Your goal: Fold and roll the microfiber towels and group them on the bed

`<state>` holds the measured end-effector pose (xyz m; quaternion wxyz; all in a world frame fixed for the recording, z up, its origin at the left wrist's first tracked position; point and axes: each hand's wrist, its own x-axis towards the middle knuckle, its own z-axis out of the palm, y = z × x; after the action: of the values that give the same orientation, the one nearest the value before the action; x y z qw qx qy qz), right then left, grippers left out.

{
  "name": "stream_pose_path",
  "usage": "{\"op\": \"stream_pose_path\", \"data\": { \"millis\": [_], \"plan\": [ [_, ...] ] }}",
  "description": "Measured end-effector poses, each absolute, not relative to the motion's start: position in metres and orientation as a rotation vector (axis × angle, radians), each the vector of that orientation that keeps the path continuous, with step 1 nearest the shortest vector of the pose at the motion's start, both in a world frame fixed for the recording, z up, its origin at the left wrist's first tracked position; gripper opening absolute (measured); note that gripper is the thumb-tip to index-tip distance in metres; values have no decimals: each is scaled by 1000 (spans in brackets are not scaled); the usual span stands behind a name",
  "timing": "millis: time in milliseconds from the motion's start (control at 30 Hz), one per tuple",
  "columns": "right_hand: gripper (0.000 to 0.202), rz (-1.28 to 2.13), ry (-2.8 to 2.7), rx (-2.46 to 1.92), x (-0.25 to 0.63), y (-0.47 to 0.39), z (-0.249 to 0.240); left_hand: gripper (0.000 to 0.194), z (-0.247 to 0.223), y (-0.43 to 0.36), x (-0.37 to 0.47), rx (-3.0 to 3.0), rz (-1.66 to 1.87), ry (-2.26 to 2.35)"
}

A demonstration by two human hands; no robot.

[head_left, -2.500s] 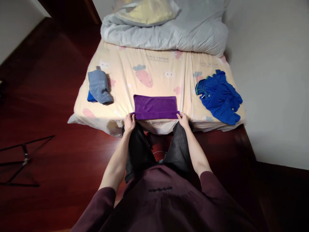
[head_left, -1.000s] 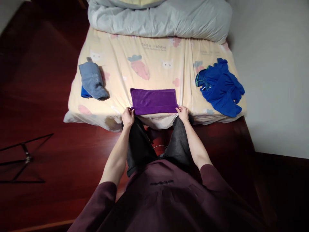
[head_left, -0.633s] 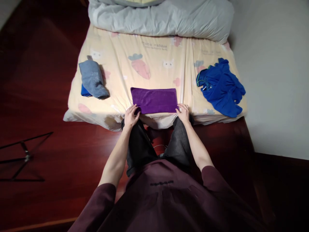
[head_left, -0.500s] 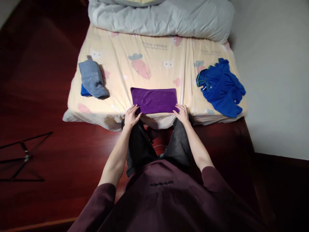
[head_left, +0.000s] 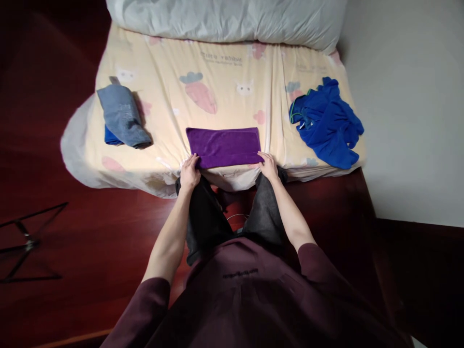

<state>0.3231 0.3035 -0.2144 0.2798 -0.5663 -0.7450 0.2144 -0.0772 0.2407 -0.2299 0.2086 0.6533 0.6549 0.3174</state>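
Note:
A folded purple towel (head_left: 224, 145) lies flat near the front edge of the bed, its long side across in front of me. My left hand (head_left: 190, 170) is closed on its near left corner, fingertips on the cloth and thumb hidden. At the near right corner my right hand (head_left: 268, 165) pinches the towel's edge, its fingers partly bent. A folded grey-blue towel (head_left: 123, 116) rests to the left, on top of a blue cloth (head_left: 113, 137). To the right lies a crumpled blue garment (head_left: 326, 125) with green trim.
The bed (head_left: 159, 101) has a cream sheet with carrots and cats. A pale quilt (head_left: 224, 21) is bunched across its far side. A white wall (head_left: 406, 116) stands to the right. Black tripod legs (head_left: 31, 244) stand on the dark red floor (head_left: 105, 237) at left.
Both thumbs, stretched inward over the towel before, have drawn in, and the hands now grip its near corners. The camera view has shifted; the purple towel lies much as before.

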Motion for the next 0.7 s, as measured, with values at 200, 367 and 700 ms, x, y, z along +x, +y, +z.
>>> {"op": "stream_pose_path", "data": {
  "millis": [200,367,700],
  "plan": [
    [59,593,-1920,-1514,323,304,-216,69,-228,237,-79,1758,987,1905],
    [57,590,-1886,-1487,323,304,-214,56,-221,232,-79,1773,1037,1946],
    [51,536,-1848,-1590,324,305,-211,50,-213,232,-77,1733,1116,1969]
  ]
}}
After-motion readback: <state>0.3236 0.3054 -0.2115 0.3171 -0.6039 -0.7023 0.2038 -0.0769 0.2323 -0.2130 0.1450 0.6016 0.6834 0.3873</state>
